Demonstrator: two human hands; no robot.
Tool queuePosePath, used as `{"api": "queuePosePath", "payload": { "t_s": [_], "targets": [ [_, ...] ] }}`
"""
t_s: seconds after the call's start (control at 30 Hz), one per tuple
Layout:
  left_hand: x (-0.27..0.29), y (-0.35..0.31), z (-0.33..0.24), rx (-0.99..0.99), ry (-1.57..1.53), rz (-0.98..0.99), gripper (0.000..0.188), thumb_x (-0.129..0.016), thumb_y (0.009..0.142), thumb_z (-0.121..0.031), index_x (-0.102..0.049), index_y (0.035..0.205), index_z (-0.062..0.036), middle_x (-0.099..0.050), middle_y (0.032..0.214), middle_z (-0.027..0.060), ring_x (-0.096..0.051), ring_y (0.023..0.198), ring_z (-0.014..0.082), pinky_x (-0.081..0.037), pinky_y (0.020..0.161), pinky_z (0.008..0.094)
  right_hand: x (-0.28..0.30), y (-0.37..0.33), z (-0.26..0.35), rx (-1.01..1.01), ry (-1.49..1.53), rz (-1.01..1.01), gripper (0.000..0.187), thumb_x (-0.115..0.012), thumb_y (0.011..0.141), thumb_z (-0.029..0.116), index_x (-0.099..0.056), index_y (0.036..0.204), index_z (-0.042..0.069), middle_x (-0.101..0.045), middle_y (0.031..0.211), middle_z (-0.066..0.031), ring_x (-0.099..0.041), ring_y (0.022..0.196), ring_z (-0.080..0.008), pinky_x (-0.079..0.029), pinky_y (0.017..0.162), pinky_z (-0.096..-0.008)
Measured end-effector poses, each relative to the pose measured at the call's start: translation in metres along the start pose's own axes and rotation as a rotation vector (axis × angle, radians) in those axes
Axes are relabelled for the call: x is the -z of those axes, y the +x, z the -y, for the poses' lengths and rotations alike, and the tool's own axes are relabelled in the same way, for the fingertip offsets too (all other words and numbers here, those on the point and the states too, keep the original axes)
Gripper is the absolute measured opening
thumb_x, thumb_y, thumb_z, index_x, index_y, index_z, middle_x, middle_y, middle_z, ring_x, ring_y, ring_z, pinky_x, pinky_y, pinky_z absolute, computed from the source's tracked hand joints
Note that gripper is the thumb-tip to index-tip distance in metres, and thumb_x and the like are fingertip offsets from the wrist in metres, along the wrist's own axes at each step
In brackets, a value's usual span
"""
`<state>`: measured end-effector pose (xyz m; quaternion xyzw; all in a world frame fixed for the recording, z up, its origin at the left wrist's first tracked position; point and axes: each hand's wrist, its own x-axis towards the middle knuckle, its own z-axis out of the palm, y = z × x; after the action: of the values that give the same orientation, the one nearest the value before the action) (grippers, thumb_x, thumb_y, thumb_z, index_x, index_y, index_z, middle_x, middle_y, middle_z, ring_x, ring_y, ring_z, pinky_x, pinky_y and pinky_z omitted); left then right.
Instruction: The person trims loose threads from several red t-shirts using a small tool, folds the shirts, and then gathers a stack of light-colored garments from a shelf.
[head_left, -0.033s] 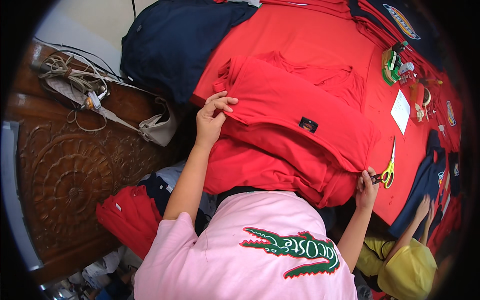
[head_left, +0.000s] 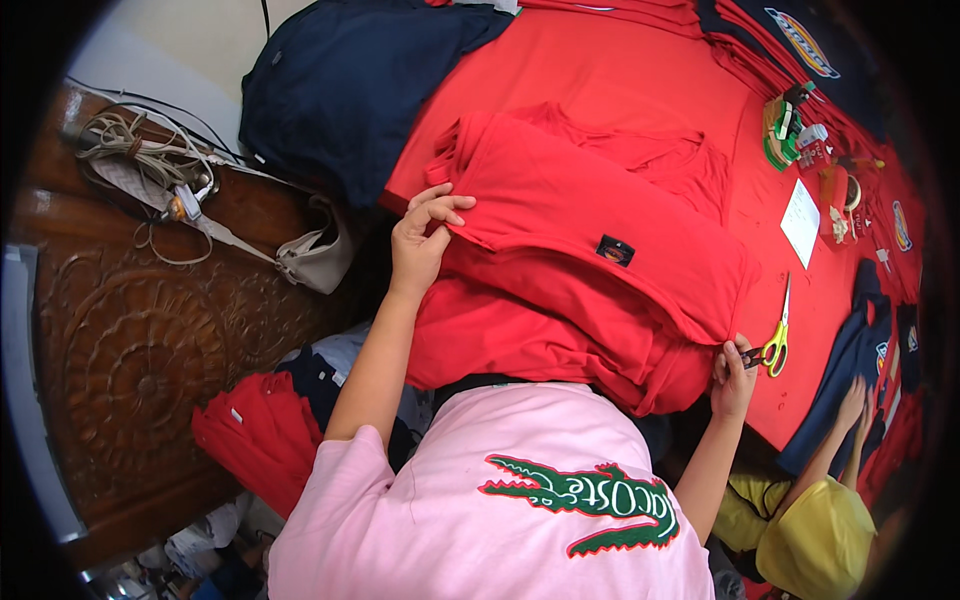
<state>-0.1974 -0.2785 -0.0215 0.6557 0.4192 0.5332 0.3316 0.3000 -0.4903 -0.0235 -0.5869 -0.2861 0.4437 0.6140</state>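
A red shirt [head_left: 570, 190] lies partly folded in front of me, its near edge stretched between my hands. A small dark square label [head_left: 615, 250] shows near that edge. My left hand [head_left: 425, 228] pinches the cloth at the left end, thumb against fingers. At the right end, my right hand [head_left: 735, 370] grips the edge with closed fingers. Right beside it lie scissors [head_left: 774, 352] with yellow handles, blades pointing away from me. More red cloth [head_left: 530, 320] bunches below the held edge, against my body.
Red cloth [head_left: 590, 60] covers the table. Dark blue garments [head_left: 350, 90] are piled at the far left. To the right are white paper [head_left: 801, 222], a green tape dispenser [head_left: 780, 135] and a tape roll [head_left: 853, 194]. A co-worker in yellow [head_left: 815, 540] handles navy cloth [head_left: 835, 370]. Carved wood [head_left: 150, 370] stands left.
My hands and the red shirt stay where they were. The co-worker's hands at the right have shifted slightly away from me over the navy cloth.
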Motion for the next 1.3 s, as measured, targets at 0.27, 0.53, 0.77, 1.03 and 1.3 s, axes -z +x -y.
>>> {"api": "queuePosePath", "payload": {
  "t_s": [0.27,0.53,0.77,1.03,1.3],
  "targets": [
    [-0.012,0.004,-0.067,-0.286,0.688,-0.007,0.003,-0.071,0.083,-0.010,-0.073,0.082,-0.0118,-0.075,0.112,0.0000,-0.063,0.115,0.0262,-0.035,0.106,0.0446,-0.006,-0.004,0.005,-0.057,0.089,-0.023,0.016,-0.072,0.100,0.011,-0.069,0.114,0.004,-0.051,0.071,0.0054,-0.041,0.055,-0.0044,-0.030,0.050,-0.0221],
    [-0.105,0.153,-0.116,-0.425,0.547,0.251,0.018,-0.074,0.092,-0.017,-0.072,0.098,-0.0010,-0.074,0.103,0.0134,-0.069,0.102,0.0331,-0.052,0.093,0.0455,-0.011,0.007,0.027,-0.130,0.046,0.082,0.027,-0.069,0.102,0.025,-0.060,0.081,0.010,-0.045,0.058,0.0044,-0.036,0.047,-0.0065,-0.027,0.047,-0.0261],
    [-0.141,0.209,-0.037,0.058,1.115,0.786,0.045,-0.085,0.078,-0.027,-0.074,0.115,-0.0046,-0.075,0.119,0.0193,-0.069,0.116,0.0364,-0.053,0.101,0.0446,-0.009,0.022,0.061,-0.248,0.118,0.145,0.025,-0.064,0.106,0.023,-0.074,0.113,0.002,-0.078,0.088,-0.0067,-0.040,0.044,-0.0053,-0.028,0.044,-0.0236],
    [-0.153,0.270,-0.036,-0.014,0.817,0.508,0.026,-0.084,0.079,-0.017,-0.075,0.101,-0.0072,-0.074,0.111,0.0172,-0.070,0.111,0.0365,-0.056,0.088,0.0434,-0.045,0.190,0.111,0.046,-0.387,-0.156,0.037,-0.074,0.098,0.028,-0.073,0.120,-0.001,-0.071,0.094,-0.0062,-0.062,0.079,-0.0118,-0.052,0.072,-0.0304],
    [-0.155,0.268,0.020,0.116,0.536,0.259,0.049,-0.092,0.080,-0.030,-0.072,0.117,-0.0065,-0.072,0.109,0.0105,-0.069,0.104,0.0255,-0.055,0.092,0.0372,-0.124,0.279,0.066,0.506,-0.935,-0.259,0.015,-0.073,0.097,0.021,-0.069,0.105,0.010,-0.073,0.099,-0.0114,-0.073,0.094,-0.0278,-0.056,0.081,-0.0418]
  ]
}}
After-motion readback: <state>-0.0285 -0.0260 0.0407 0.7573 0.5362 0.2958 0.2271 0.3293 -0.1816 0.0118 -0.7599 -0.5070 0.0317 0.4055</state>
